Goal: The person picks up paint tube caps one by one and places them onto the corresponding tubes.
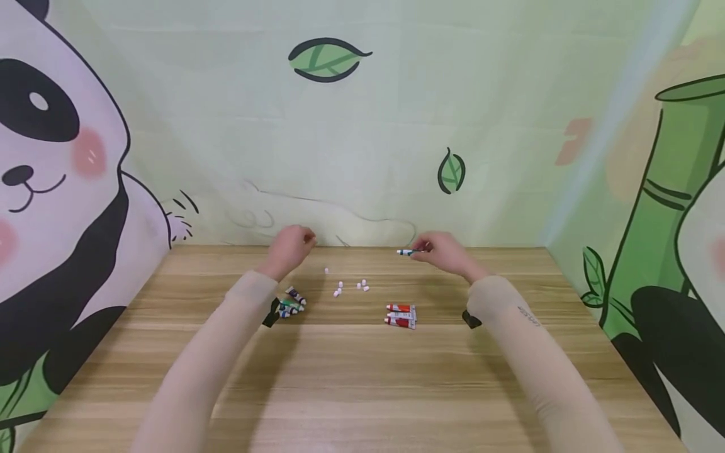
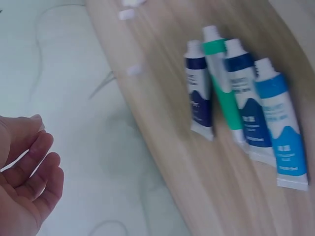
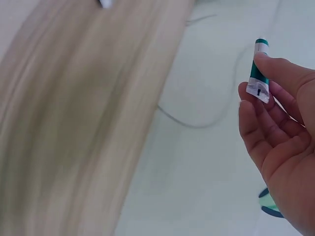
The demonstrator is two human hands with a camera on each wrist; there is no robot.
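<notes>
My right hand pinches a small green-and-white paint tube between thumb and fingers, above the table's far edge. The tube's narrow end points left in the head view. Across from it, my left hand is raised with thumb and index fingertip together; a tiny white cap shows between them, mostly hidden. Below the left forearm lie several paint tubes, among them a purple one, a green one and a light blue one. Several loose white caps are scattered mid-table.
Three red-and-white paint tubes lie side by side right of centre on the wooden table. A backdrop cloth with panda, leaf and bamboo drawings rises behind the far edge. Black wrist mounts show under both forearms.
</notes>
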